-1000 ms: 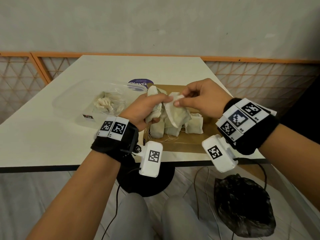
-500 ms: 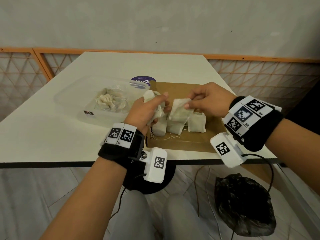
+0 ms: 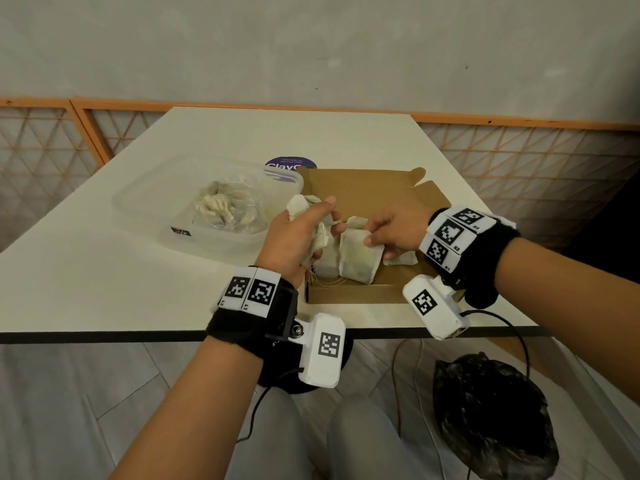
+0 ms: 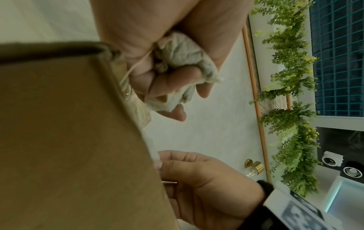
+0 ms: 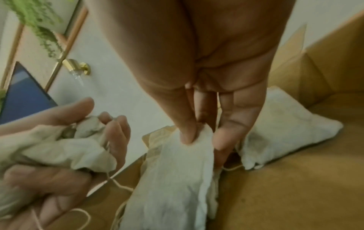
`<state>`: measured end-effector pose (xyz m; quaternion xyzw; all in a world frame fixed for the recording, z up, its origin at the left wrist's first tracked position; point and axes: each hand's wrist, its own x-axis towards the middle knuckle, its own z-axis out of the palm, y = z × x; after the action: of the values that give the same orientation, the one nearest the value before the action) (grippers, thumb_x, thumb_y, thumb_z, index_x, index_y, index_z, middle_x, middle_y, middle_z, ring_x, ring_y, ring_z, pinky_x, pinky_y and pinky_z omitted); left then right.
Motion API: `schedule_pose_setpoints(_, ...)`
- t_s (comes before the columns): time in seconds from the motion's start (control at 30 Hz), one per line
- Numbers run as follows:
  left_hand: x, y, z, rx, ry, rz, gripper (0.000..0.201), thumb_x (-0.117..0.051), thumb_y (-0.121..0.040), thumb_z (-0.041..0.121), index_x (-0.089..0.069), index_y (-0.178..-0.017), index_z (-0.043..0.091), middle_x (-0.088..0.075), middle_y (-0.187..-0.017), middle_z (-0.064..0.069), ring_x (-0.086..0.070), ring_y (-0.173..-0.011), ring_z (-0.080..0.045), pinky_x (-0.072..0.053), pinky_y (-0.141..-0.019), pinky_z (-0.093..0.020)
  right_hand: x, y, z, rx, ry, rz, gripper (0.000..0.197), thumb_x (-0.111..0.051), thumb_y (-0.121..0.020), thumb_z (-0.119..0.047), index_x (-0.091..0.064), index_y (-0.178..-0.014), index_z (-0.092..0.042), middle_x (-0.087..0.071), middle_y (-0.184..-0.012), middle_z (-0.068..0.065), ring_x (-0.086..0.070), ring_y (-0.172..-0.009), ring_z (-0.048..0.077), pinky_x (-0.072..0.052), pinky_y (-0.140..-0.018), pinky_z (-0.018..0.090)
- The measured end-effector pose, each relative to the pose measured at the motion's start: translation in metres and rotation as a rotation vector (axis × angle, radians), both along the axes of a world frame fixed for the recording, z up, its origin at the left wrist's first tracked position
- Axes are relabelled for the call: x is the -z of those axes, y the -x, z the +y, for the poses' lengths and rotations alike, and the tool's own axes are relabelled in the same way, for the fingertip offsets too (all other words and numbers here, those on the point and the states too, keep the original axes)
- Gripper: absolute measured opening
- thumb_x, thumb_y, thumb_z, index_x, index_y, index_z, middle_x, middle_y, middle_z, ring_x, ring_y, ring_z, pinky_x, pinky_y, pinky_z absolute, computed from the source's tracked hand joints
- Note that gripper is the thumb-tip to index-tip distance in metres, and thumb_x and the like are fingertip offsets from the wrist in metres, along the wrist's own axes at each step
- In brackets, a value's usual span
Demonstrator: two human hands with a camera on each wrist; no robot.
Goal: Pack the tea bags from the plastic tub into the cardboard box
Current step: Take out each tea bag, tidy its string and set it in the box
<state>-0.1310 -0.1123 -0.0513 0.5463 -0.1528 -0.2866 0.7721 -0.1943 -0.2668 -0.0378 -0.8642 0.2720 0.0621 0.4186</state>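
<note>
Brown cardboard box (image 3: 349,195) sits mid-frame on the white surface (image 3: 104,278), plastic tub (image 3: 145,202) to its left holding more bags. The left hand (image 3: 294,237) clutches a bunch of tea bags (image 3: 299,207).

Left wrist: the bunch is crumpled in curled fingers (image 4: 167,80).

Right wrist: the right hand (image 5: 199,133) pinches one tea bag (image 5: 177,179) by its top edge (strings trail); best lowered upright beside the packed tea bags (image 5: 285,127).

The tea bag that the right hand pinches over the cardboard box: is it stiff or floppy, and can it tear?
The tea bag is probably floppy: it hangs limp from the right hand, whose fingers pinch only its top edge. It seems light, since that small pinch carries it. The thin paper creases, so it may tear if pulled.
</note>
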Motion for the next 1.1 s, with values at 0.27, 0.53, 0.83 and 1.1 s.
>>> schedule_pose_setpoints(0.27, 0.000, -0.004, 0.000, 0.032, -0.069, -0.036, 0.014, -0.065, -0.087, 0.023, -0.057, -0.076, 0.018, -0.065, -0.075, -0.002, -0.063, -0.066, -0.013, -0.029, -0.040, -0.017, -0.021, 0.055, 0.022, -0.133, 0.424, -0.340, 0.011, -0.058, -0.089, -0.024, -0.065, -0.095, -0.017, -0.063, -0.093, -0.002, -0.057, -0.083, 0.013, -0.041, -0.066, 0.013)
schedule_pose_setpoints(0.53, -0.010, 0.008, -0.013, 0.048, -0.019, 0.033, 0.014, -0.062, -0.088, 0.026, -0.058, -0.085, 0.013, -0.061, -0.073, -0.004, -0.056, -0.057, -0.007, -0.030, -0.039, -0.012, 0.028, 0.075, 0.035, -0.475, 0.524, -0.110, 0.083, -0.007, -0.075, -0.077, -0.050, -0.130, -0.033, -0.050, -0.134, -0.017, -0.040, -0.125, 0.011, -0.029, -0.107, 0.043)
schedule_pose_setpoints(0.83, -0.006, 0.007, -0.016, 0.010, -0.078, 0.066, 0.013, -0.064, -0.087, 0.024, -0.057, -0.077, 0.019, -0.064, -0.083, -0.002, -0.063, -0.062, -0.006, -0.032, -0.040, -0.012, 0.008, 0.072, 0.033, -0.142, 0.272, -0.235, 0.039, -0.042, -0.094, -0.046, -0.059, -0.119, -0.022, -0.061, -0.118, -0.004, -0.054, -0.108, 0.011, -0.040, -0.093, 0.024)
schedule_pose_setpoints(1.1, -0.005, 0.015, -0.027, -0.027, 0.029, 0.121, 0.013, -0.064, -0.088, 0.018, -0.056, -0.079, 0.014, -0.062, -0.076, -0.006, -0.063, -0.056, -0.009, -0.033, -0.037, -0.015, 0.004, 0.057, -0.011, 0.214, 0.006, 0.020, 0.027, -0.049, -0.093, -0.013, -0.062, -0.111, 0.001, -0.056, -0.083, 0.009, -0.058, -0.069, 0.019, -0.054, -0.073, 0.033)
